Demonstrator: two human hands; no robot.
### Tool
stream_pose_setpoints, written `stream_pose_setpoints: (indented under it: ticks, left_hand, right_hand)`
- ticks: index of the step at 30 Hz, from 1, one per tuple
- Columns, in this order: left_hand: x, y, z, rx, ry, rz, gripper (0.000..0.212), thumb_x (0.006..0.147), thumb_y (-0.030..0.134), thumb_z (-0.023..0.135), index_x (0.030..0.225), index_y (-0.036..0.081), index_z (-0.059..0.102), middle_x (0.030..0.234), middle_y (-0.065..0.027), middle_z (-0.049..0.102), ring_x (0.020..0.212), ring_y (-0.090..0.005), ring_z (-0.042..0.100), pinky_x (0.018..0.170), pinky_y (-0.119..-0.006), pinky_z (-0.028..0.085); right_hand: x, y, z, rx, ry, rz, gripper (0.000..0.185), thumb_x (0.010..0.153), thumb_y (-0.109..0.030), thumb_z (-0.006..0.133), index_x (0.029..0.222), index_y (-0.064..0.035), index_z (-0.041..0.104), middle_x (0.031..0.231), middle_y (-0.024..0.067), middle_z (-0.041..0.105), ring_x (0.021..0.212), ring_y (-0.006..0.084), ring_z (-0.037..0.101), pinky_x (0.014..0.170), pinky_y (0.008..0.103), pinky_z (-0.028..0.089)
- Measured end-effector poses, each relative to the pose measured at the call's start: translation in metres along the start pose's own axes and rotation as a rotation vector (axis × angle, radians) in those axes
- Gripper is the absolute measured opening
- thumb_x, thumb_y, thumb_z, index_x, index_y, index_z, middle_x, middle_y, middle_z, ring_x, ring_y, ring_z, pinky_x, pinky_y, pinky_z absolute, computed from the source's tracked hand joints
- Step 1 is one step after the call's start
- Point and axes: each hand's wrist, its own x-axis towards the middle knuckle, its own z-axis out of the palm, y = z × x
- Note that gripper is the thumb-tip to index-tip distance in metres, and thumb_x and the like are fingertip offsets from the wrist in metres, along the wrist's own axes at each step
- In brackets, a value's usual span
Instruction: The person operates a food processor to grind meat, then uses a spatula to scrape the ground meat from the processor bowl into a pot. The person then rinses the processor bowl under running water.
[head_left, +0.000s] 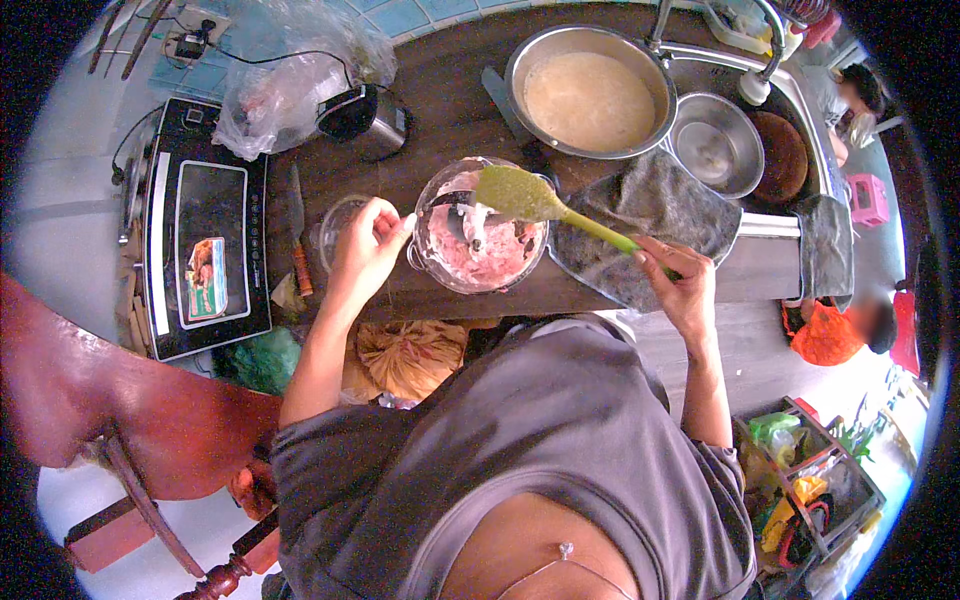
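My right hand (679, 281) grips the handle of a green spatula (517, 193), whose blade is over the right part of a clear food processor bowl (427, 262). Pink ground meat paste (480, 259) coats the bowl's inside around a central blade hub. My left hand (379, 236) is just left of the bowl, thumb and fingers curled close together near its rim; whether it holds something small I cannot tell. Partly behind that hand lies a round clear lid or dish (328, 238). A knife (300, 251) with an orange-brown handle lies farther left.
A steel bowl of pale liquid (589, 97) stands behind, beside a dark cloth (637, 225) and a sink holding a metal bowl (716, 142). At back left are a processor motor unit (367, 124), plastic bags (277, 90) and a black oven (214, 232). A person (844, 97) is at far right.
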Motion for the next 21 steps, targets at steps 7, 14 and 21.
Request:
stream_pose_setpoints:
  ticks: [7,14,21]
  left_hand:
    - [-0.012,0.047,0.024,0.069,-0.114,0.266,0.034,0.065,0.012,0.073,0.091,0.004,0.054,0.094,-0.0126,0.054,0.087,-0.0263,0.055,0.079,-0.034,0.043]
    - [-0.008,0.035,0.051,-0.117,-0.178,0.109,0.030,0.064,0.008,0.071,0.089,0.004,0.055,0.086,-0.0078,0.059,0.075,-0.0190,0.057,0.067,-0.030,0.046]
    - [-0.016,0.028,0.047,-0.191,-0.092,-0.027,0.015,0.067,0.003,0.070,0.074,0.003,0.057,0.068,-0.0025,0.057,0.060,-0.0093,0.051,0.057,-0.024,0.042]
  right_hand:
    - [-0.002,-0.002,-0.008,0.102,0.040,0.081,0.022,0.077,-0.006,0.063,0.099,-0.0034,0.065,0.076,0.0083,0.065,0.065,0.0096,0.056,0.059,0.0231,0.044]
    - [-0.005,-0.004,-0.013,0.076,0.032,0.109,0.023,0.077,-0.006,0.064,0.099,-0.0024,0.065,0.078,0.0090,0.065,0.066,0.0097,0.056,0.058,0.0228,0.044]
    - [-0.008,-0.001,-0.016,0.120,0.056,0.119,0.022,0.077,-0.008,0.064,0.098,-0.0035,0.066,0.073,0.0087,0.063,0.063,0.0112,0.055,0.056,0.0235,0.042]
